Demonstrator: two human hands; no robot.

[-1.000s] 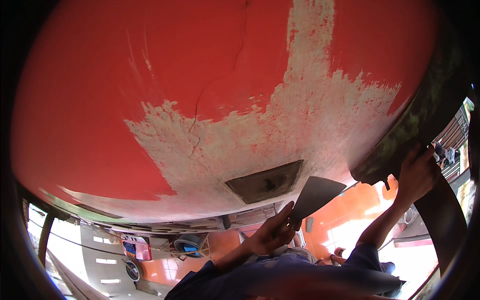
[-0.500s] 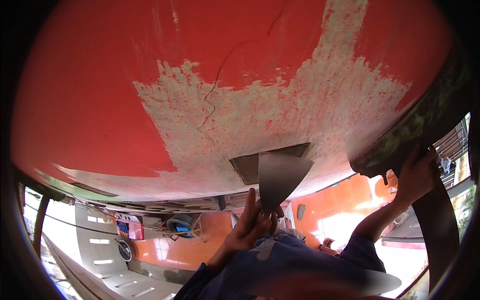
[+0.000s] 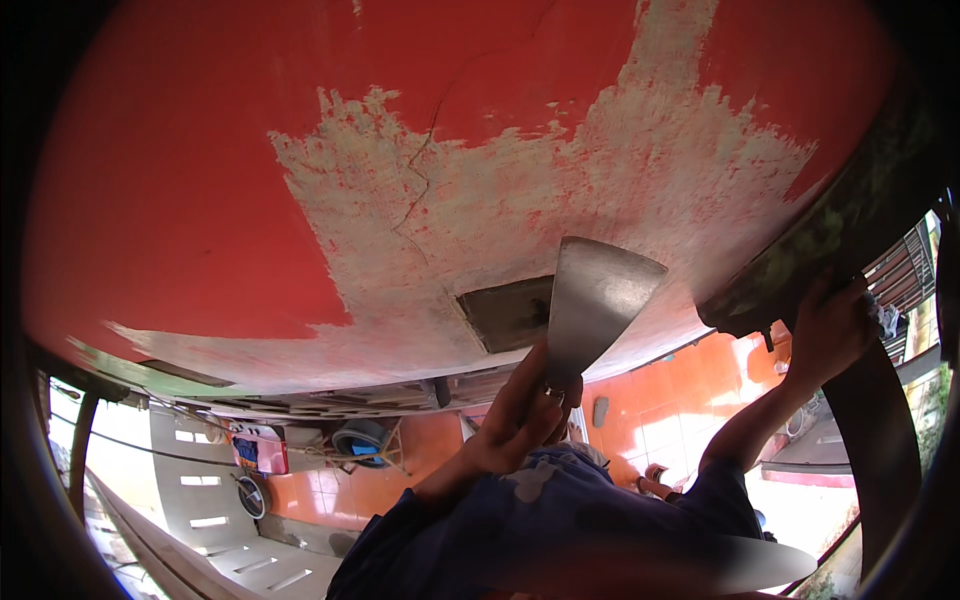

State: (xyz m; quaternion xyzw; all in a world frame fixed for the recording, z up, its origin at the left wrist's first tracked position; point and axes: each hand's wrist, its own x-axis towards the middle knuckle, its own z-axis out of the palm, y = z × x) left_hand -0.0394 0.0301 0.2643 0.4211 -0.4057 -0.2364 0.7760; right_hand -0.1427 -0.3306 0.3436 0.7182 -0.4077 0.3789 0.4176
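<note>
A red painted surface (image 3: pixel 190 200) fills the view overhead. A wide pale patch (image 3: pixel 600 170) of it is bare of paint, and a thin crack (image 3: pixel 432 130) runs through it. My left hand (image 3: pixel 518 420) grips the handle of a broad metal scraper (image 3: pixel 598 298). The blade points up and lies against the bare patch, beside a grey rectangular spot (image 3: pixel 503 315). My right hand (image 3: pixel 830 335) is closed on the dark, mossy edge (image 3: pixel 835 225) of the surface at the right. Both arms wear blue sleeves.
Beyond the surface's lower edge lie orange tiles (image 3: pixel 670 420), a round blue and grey object (image 3: pixel 360 440), a red box (image 3: pixel 262 452) and white steps (image 3: pixel 215 520). A dark curved bar (image 3: pixel 885 440) runs down the right side.
My left hand has lifted the scraper up from below the surface's edge, so the blade now lies on the bare patch. The right hand keeps its hold on the dark edge.
</note>
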